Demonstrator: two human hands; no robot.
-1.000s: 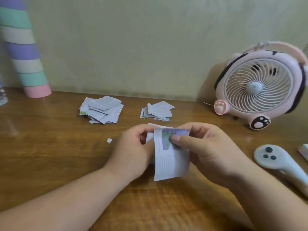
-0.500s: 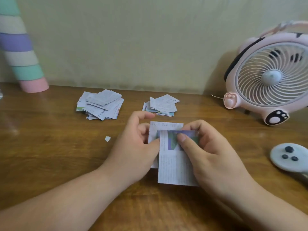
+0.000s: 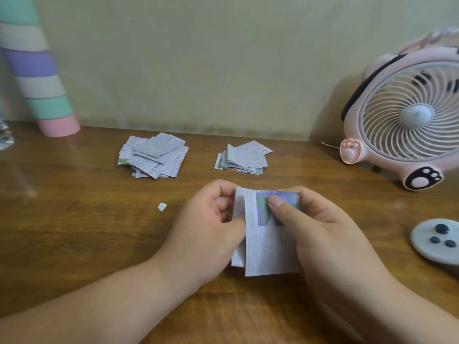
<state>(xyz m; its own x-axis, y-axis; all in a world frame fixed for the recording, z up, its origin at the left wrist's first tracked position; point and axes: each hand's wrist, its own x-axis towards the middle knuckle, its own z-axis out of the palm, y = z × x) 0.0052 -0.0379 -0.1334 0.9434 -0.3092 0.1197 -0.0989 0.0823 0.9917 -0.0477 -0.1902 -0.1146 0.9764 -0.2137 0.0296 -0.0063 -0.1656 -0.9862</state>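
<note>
The wooden table point(image 3: 74, 232) carries a pink fan point(image 3: 409, 115) at its right end. The right hand point(image 3: 330, 234) pinches the printed paper point(image 3: 270, 252) at its coloured top, thumb in front and fingers curled behind. The left hand point(image 3: 206, 227) grips the paper's left edge, also with curled fingers. The sheet hangs between both hands over the table's near middle. A tiny scrap point(image 3: 162, 207) lies left of them.

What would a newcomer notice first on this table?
The left hand and right hand, centre front, pinching a printed paper between them over the wooden table. Behind them lie a larger paper pile on the left and a smaller paper pile on the right; a pink fan stands at far right.
</note>
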